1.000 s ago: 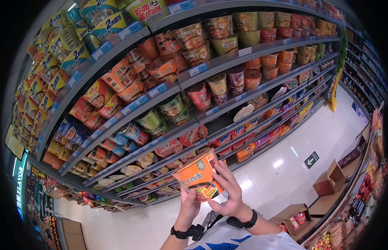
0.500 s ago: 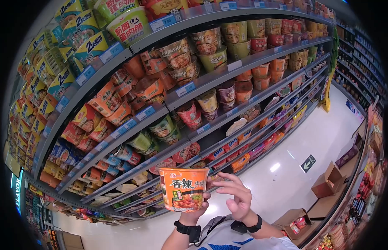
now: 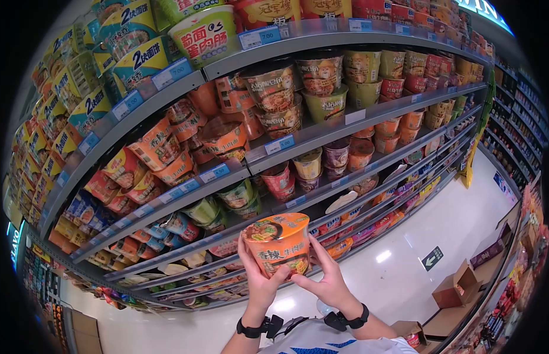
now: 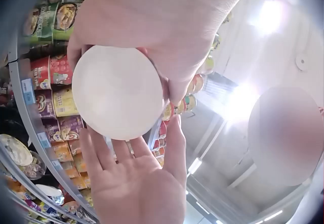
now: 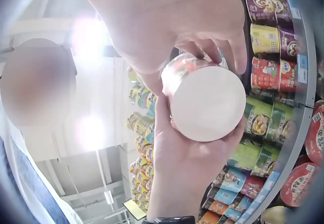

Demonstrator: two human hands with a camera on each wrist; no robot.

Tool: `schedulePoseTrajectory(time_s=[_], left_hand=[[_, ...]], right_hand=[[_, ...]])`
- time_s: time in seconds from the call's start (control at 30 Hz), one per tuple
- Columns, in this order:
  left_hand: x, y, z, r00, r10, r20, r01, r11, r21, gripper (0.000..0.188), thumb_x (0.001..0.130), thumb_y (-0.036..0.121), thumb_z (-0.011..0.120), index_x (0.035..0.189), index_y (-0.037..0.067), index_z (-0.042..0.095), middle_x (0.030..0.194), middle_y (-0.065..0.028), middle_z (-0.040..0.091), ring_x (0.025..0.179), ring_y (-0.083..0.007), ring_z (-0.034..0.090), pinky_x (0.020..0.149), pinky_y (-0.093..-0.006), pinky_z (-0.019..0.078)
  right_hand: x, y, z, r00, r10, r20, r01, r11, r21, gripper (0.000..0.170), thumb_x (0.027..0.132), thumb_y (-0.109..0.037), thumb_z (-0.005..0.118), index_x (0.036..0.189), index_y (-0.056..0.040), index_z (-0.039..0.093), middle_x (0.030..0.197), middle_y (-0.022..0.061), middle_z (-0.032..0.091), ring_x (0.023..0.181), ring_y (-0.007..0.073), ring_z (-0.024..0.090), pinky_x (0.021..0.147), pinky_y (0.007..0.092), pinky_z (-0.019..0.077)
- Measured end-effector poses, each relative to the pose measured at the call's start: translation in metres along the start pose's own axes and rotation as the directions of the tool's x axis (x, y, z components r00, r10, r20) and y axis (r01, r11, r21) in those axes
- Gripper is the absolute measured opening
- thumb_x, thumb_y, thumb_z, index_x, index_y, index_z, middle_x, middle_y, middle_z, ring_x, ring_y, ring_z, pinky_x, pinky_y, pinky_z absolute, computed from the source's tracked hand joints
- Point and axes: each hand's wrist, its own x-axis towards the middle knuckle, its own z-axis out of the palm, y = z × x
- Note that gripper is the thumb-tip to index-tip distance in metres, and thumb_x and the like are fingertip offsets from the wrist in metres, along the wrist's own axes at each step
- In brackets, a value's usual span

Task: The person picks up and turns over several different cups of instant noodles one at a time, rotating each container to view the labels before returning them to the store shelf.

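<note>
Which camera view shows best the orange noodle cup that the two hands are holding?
The head view: it shows the printed side and lid of the orange noodle cup. The left wrist view shows mainly its white base; the right wrist view, that base and some glossy side.

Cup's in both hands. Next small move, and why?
Likely a slight turn of the orange cup to bring a side panel round: its front label faces the head camera, and the left hand and right hand both hold it.

香辣牛肉面 on orange tub (image 3: 277,246); 7.00 on price tag (image 3: 260,38); 2块面饼 on yellow-blue tubs (image 3: 143,64).
</note>
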Motion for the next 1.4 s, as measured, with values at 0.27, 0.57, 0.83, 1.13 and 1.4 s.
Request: schedulePoseTrajectory(time_s=[0.27, 0.57, 0.83, 1.13, 1.4], left_hand=[[-0.014, 0.008, -0.002, 0.931, 0.313, 0.189, -0.332, 0.940, 0.079, 0.093, 0.081, 0.044, 0.082, 0.150, 0.004, 0.035, 0.151, -0.0209, 0.046, 0.133, -0.0321, 0.050, 0.104, -0.0434, 0.0434], [-0.015, 0.025, -0.001, 0.808, 0.402, 0.432, -0.521, 0.829, 0.204, 0.067, 0.077, 0.021, 0.084, 0.135, 0.005, 0.053, 0.139, -0.0204, 0.055, 0.125, -0.0319, 0.053, 0.107, -0.0447, 0.0430], [-0.013, 0.016, -0.010, 0.937, 0.203, 0.283, -0.252, 0.956, 0.151, 0.107, 0.071, 0.023, 0.093, 0.155, 0.000, 0.030, 0.155, -0.0203, 0.039, 0.142, -0.0308, 0.045, 0.113, -0.0425, 0.0412], [-0.039, 0.017, -0.014, 0.960, 0.065, 0.271, -0.071, 0.997, 0.013, 0.122, 0.071, 0.014, 0.093, 0.159, 0.001, 0.010, 0.151, -0.0171, 0.039, 0.140, -0.0270, 0.047, 0.112, -0.0409, 0.0437], [-0.052, 0.010, -0.038, 0.889, 0.344, 0.302, -0.408, 0.895, 0.181, 0.097, 0.068, 0.016, 0.093, 0.146, 0.002, 0.037, 0.147, -0.0165, 0.046, 0.136, -0.0273, 0.050, 0.115, -0.0440, 0.0369]], right_hand=[[0.008, 0.045, -0.008, 0.965, 0.259, 0.040, -0.204, 0.644, 0.737, 0.080, 0.098, -0.063, 0.050, 0.155, -0.0082, 0.038, 0.147, 0.0100, 0.054, 0.130, 0.0231, 0.055, 0.106, 0.0403, 0.0462], [0.012, 0.079, -0.011, 0.915, 0.128, 0.383, -0.399, 0.145, 0.905, 0.090, 0.096, -0.078, 0.031, 0.155, -0.0106, 0.041, 0.152, 0.0156, 0.050, 0.135, 0.0336, 0.053, 0.110, 0.0527, 0.0439], [0.005, 0.077, -0.020, 0.992, -0.049, -0.117, 0.098, 0.884, 0.457, 0.105, 0.077, -0.026, 0.088, 0.159, -0.0117, 0.025, 0.151, 0.0096, 0.047, 0.140, 0.0258, 0.047, 0.118, 0.0424, 0.0383], [-0.016, 0.053, -0.010, 0.957, -0.267, -0.113, 0.279, 0.954, 0.112, 0.122, 0.061, -0.006, 0.098, 0.159, -0.0105, 0.026, 0.152, 0.0087, 0.044, 0.141, 0.0228, 0.045, 0.116, 0.0415, 0.0415], [-0.045, 0.044, 0.000, 0.935, -0.177, -0.306, 0.243, 0.950, 0.195, 0.088, 0.077, -0.006, 0.088, 0.145, -0.0063, 0.033, 0.140, 0.0139, 0.055, 0.126, 0.0231, 0.060, 0.106, 0.0408, 0.0525]])
